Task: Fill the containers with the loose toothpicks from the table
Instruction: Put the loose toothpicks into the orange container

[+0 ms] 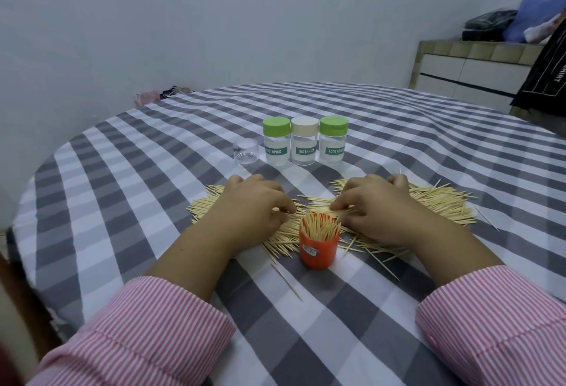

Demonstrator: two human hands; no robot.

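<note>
A wide heap of loose toothpicks [441, 202] lies across the checked tablecloth. In front of it stands an orange container [318, 251], open and packed with upright toothpicks. My left hand [251, 208] rests on the left part of the heap, fingers curled and pinching a few toothpicks. My right hand [382, 211] lies on the right part, its fingers curled round a small bundle of toothpicks just behind the orange container. Three capped clear jars labelled TOOTHPICK [304, 145] stand in a row further back.
A small clear lid [246, 151] lies on its side left of the jars. Stray toothpicks [288, 280] lie near the front. The round table [122, 171] stands near a white wall; a tiled counter with bags [477, 58] is at the right.
</note>
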